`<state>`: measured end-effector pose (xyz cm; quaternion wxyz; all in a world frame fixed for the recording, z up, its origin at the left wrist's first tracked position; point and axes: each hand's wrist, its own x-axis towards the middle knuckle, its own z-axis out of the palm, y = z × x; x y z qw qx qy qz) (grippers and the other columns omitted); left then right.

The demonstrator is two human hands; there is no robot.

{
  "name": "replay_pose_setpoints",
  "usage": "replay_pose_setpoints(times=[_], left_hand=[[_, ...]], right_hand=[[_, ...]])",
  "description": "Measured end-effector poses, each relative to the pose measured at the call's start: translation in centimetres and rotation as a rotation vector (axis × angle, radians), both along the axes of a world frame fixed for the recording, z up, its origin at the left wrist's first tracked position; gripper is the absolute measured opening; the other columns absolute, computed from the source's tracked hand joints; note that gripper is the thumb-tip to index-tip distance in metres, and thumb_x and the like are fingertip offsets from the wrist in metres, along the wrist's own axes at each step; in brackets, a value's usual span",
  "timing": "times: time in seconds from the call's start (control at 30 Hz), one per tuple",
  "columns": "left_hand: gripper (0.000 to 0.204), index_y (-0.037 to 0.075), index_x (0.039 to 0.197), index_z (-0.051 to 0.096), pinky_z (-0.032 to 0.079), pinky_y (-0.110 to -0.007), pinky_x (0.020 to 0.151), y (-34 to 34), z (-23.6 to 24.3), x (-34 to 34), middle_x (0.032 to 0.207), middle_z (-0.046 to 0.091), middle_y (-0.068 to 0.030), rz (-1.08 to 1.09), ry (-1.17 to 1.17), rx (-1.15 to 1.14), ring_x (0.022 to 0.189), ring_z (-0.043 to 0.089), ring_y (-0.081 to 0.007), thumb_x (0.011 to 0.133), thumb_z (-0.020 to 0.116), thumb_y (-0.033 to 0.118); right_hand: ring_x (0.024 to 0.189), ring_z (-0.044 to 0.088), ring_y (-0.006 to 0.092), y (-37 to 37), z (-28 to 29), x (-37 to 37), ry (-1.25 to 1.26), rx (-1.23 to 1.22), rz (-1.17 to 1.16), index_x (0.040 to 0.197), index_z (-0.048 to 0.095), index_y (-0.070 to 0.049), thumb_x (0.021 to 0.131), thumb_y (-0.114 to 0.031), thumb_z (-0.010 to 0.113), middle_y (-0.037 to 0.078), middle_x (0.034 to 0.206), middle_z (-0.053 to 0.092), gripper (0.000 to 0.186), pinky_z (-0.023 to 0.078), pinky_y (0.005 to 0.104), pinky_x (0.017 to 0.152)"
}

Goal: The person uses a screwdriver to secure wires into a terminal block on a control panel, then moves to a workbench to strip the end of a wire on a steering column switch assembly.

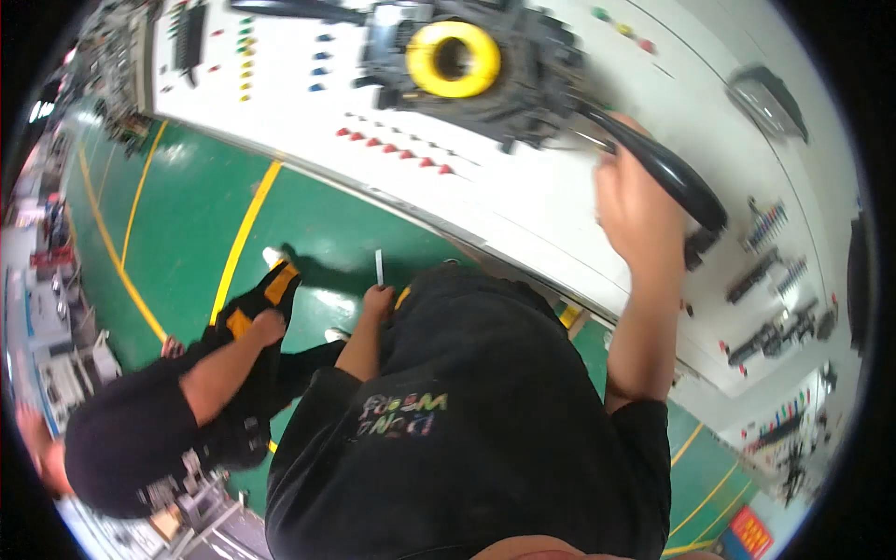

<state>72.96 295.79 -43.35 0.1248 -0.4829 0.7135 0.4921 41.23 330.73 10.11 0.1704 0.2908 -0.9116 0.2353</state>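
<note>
My right hand [644, 210] is closed at a thick black lever [667, 168], with the thumb on the near side and fingertips partly hidden behind it. This lever sticks out from a black mechanical assembly [560, 70] with a bright yellow ring [454, 60] at its middle. Beside my thumb, a thin metal rod [593, 141] also projects from the assembly. Down by my left hip, my left hand [378, 303] grips a slim pale strip [379, 266] that points upward in the picture. Its exact kind is unclear.
The assembly rests on a long white board [523, 196] carrying red knobs [389, 148], blue parts [321, 56] and a clear-covered part [767, 101]. More connectors [765, 224] line the right side. To the left, a person in black [140, 429] stands on the green floor [196, 205].
</note>
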Motion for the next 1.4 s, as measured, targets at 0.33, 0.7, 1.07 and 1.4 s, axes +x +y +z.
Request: replay_pose_setpoints(times=[0.33,0.7,1.07,1.4], left_hand=[[0.028,0.006,0.095,0.078,0.061,-0.042,0.074,1.2,0.8,-3.3,0.081,0.077,-0.0147,0.126,-0.059,0.03,0.073,0.076,-0.0298,0.085,0.07,0.031],[0.026,0.005,0.104,0.069,0.05,-0.041,0.045,4.7,-0.8,10.4,0.079,0.067,-0.0074,0.417,-0.317,0.357,0.054,0.058,-0.023,0.092,0.064,0.028],[0.023,0.004,0.098,0.063,0.04,-0.035,0.038,0.9,-1.5,6.7,0.065,0.056,-0.0055,0.545,-0.188,0.427,0.043,0.05,-0.0184,0.095,0.063,0.027],[0.027,0.002,0.097,0.065,0.044,-0.039,0.04,-4.5,-2.4,-0.7,0.065,0.062,-0.0099,0.206,-0.064,0.434,0.043,0.058,-0.0225,0.095,0.066,0.03]], right_hand=[[0.099,0.062,0.0353,1.8,-2.3,-1.6,-0.17,-0.204,0.146,0.133,0.056,0.006,0.109,-0.014,0.05,0.02,0.113,0.063,0.032,0.05,0.0379,0.088],[0.115,0.066,0.0351,4.5,0.0,0.3,0.021,0.432,-0.282,0.124,0.064,0.012,0.109,-0.027,0.052,0.025,0.129,0.069,0.043,0.05,0.0445,0.096],[0.092,0.07,0.0232,3.9,-3.9,1.3,0.256,0.124,-0.273,0.115,0.068,0.011,0.108,-0.016,0.049,0.018,0.105,0.074,0.034,0.058,0.0359,0.079],[0.113,0.059,0.0287,3.2,-3.1,5.2,-0.102,0.538,-0.509,0.124,0.067,0.001,0.099,-0.016,0.046,0.021,0.116,0.067,0.037,0.044,0.0402,0.103]])
